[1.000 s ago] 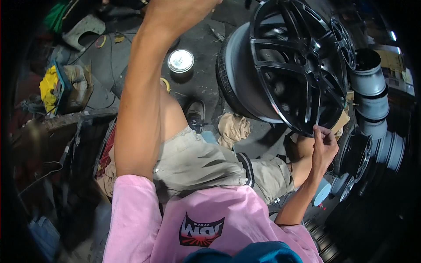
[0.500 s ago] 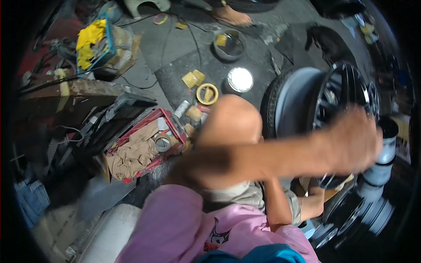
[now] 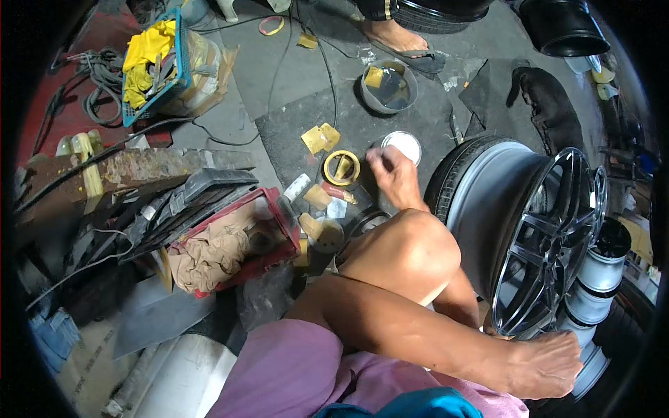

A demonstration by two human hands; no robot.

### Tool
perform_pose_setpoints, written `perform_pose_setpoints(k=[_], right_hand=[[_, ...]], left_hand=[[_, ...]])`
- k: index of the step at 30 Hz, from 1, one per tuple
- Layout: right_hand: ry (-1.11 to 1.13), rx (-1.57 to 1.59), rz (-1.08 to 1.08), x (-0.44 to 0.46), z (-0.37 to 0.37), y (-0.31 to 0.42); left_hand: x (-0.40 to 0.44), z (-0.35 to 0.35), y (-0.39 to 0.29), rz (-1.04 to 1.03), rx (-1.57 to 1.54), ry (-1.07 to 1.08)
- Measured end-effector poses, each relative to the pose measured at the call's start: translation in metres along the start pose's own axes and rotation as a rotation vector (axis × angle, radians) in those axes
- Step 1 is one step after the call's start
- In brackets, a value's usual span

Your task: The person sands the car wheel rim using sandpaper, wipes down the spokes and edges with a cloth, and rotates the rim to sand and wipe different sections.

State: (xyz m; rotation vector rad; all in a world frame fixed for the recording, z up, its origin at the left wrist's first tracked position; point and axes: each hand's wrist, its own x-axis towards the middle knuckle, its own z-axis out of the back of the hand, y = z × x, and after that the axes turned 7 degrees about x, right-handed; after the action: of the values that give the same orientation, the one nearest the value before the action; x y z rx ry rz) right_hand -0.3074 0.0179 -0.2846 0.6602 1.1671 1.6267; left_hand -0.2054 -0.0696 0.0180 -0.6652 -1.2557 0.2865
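My left arm crosses my raised knee, and my left hand, curled with its fingertips hidden, is by the lower edge of a black-and-silver alloy wheel. Whether it touches the wheel I cannot tell. Beyond the knee, my right hand reaches over the floor with bent fingers. It is right beside a round tin with a bright white top; anything small in the fingers cannot be made out. Left of that hand lie a yellow tape roll and yellow sandpaper pieces.
A bowl of dark liquid stands farther back, near another person's sandalled foot. A black dog lies at right. A red crate with brown cloth, a blue basket and cables crowd the left. Stacked rims stand at right.
My right hand has come out beyond my knee to the tin. My left hand has moved down along the wheel. The view has shifted slightly, and the other person's foot shows more.
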Motion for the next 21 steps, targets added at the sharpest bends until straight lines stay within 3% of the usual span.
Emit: perform_pose_setpoints(k=[4, 6, 7, 8, 10, 12, 14, 16, 19, 21], right_hand=[[-0.061, -0.208, 0.262, 0.074, 0.031, -0.026], [-0.050, -0.334, 0.162, 0.107, 0.039, -0.044], [-0.036, -0.433, 0.142, 0.121, 0.041, -0.051], [-0.022, -0.532, 0.125, 0.135, 0.043, -0.057], [0.004, -0.677, 0.199, 0.158, 0.042, -0.079], [0.034, -0.812, 0.279, 0.180, 0.039, -0.102], [0.261, -0.927, 0.254, 0.201, 0.035, -0.118], [0.306, -0.972, 0.236, 0.211, 0.030, -0.113], [0.431, -1.265, 0.252, 0.221, 0.035, -0.113], [0.471, -1.329, 0.210, 0.223, 0.035, -0.112]], left_hand=[[0.004, 0.001, 0.005, 0.028, 0.000, -0.020], [0.007, -0.005, 0.006, 0.067, -0.072, 0.110], [0.006, 0.004, 0.013, 0.076, -0.239, -0.083], [0.010, 0.014, 0.019, 0.080, -0.231, -0.083], [0.018, 0.029, 0.029, 0.091, 0.172, -0.239], [0.019, 0.027, 0.040, 0.114, 0.125, -0.134], [0.020, 0.034, 0.047, 0.160, 0.093, -0.201], [0.019, 0.043, 0.055, 0.182, 0.039, -0.197], [0.022, 0.042, 0.062, 0.249, -0.162, -0.362], [0.020, 0.049, 0.068, 0.248, -0.111, -0.203]])
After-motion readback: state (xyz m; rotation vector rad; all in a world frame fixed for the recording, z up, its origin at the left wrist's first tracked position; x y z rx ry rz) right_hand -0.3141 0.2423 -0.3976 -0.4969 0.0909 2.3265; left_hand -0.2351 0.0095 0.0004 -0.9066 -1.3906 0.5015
